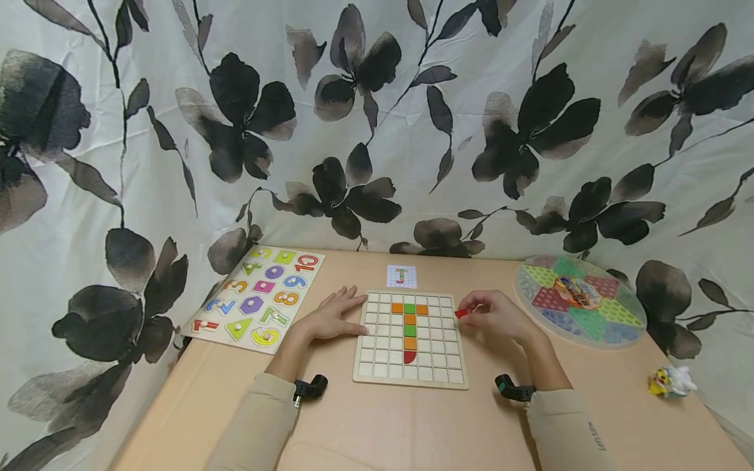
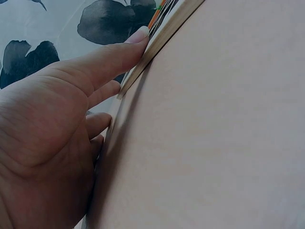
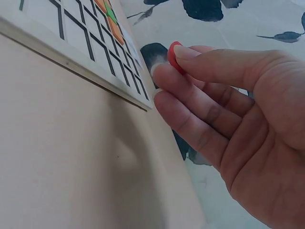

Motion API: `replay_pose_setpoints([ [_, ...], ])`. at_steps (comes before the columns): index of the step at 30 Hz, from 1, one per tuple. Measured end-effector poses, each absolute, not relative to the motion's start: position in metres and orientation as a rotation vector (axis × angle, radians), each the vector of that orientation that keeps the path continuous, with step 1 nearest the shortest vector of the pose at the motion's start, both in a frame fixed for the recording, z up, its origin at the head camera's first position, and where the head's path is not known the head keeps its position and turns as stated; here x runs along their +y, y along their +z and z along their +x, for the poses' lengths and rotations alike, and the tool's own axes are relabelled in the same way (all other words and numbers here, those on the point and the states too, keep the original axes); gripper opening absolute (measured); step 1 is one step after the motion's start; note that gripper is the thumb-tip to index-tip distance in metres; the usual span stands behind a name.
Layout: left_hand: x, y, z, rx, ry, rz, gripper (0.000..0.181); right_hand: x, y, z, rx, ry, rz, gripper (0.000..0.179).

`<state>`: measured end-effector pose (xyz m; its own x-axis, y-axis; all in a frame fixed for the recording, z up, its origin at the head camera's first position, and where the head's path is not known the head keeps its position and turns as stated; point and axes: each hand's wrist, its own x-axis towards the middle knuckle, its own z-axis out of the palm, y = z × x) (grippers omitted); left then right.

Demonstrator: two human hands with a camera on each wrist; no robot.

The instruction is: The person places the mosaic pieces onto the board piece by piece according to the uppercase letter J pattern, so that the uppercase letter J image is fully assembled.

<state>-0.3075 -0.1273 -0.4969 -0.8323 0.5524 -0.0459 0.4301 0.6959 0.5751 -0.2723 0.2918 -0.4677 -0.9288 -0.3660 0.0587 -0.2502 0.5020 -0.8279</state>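
Observation:
A wooden grid board [image 1: 383, 373] lies flat on the table with orange and green square tiles [image 1: 410, 319] set in a T shape and a red rounded tile [image 1: 409, 357] at the foot of the stem. At the board's left edge rests my left hand [image 1: 330, 317], thumb and fingers extended, the thumb tip on the rim in the left wrist view. Just off the right edge, my right hand [image 1: 497, 315] pinches a small red tile [image 3: 175, 57] between thumb and forefinger, raised above the table. Part of that tile is hidden by the fingertips.
Behind the board lies a small pattern card [image 1: 402, 276]. A number-and-shape puzzle board [image 1: 273, 301] is at the left. On the right are a round tray [image 1: 624, 337] with coloured triangular sections and a small toy figure [image 1: 671, 381]. A floral curtain [image 1: 436, 216] hangs along the table's back.

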Motion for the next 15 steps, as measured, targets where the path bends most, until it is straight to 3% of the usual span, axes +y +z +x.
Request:
replay_pose_setpoints([
  [15,-0.128,-0.497,-0.307,2.685,0.837,0.793,0.088,0.267,-0.467,-0.27,2.592,-1.467,-0.548,0.011],
])
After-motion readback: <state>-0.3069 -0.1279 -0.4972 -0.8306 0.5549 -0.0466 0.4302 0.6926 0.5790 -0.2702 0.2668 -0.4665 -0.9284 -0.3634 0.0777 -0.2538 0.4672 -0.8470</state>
